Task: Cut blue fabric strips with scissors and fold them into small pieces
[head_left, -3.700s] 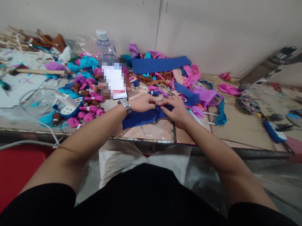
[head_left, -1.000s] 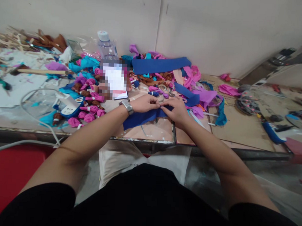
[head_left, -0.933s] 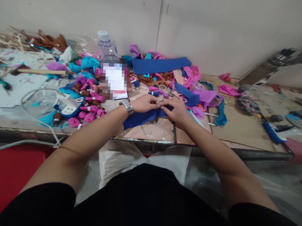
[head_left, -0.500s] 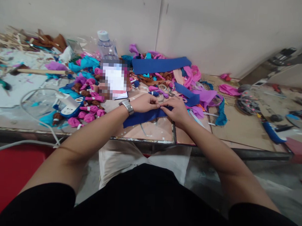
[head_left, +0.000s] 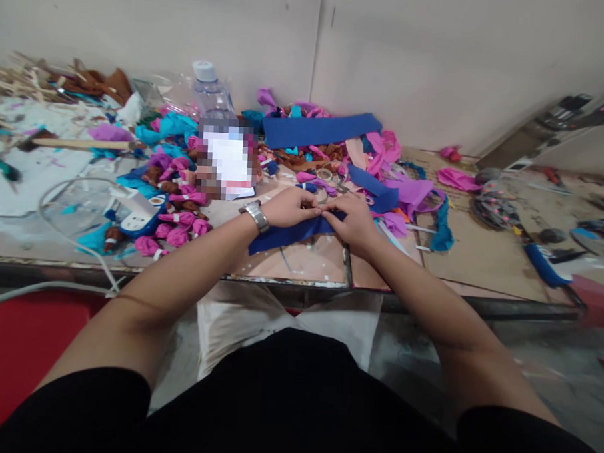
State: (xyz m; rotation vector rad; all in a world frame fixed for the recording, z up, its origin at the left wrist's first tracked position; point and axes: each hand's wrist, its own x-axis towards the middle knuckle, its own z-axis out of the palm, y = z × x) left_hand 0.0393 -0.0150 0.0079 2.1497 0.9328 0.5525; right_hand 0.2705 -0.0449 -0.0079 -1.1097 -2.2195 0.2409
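Observation:
A dark blue strip (head_left: pixel 294 236), of cloth or crepe paper, lies at the table's front under both hands. My left hand (head_left: pixel 293 208), with a metal watch at its wrist, pinches the strip's upper edge. Close against it, my right hand (head_left: pixel 353 219) pinches the same edge, and the fingertips of the two hands nearly meet. What exactly sits between the fingertips is too small to make out. Just behind the hands are a roll of tape (head_left: pixel 324 177) and a small dark blue wrapped piece (head_left: pixel 308 187).
A wider blue strip (head_left: pixel 321 130) lies across a colourful heap at the back. A phone (head_left: pixel 229 160) leans before a bottle (head_left: pixel 212 92). Pink bundles (head_left: pixel 179 236) and a power strip (head_left: pixel 141 221) are at left. Cardboard (head_left: pixel 480 261) and a blue-handled tool (head_left: pixel 545 265) lie at right.
Almost nothing differs. The left wrist has shifted very slightly to the right, and both hands keep their pinch on the blue strip.

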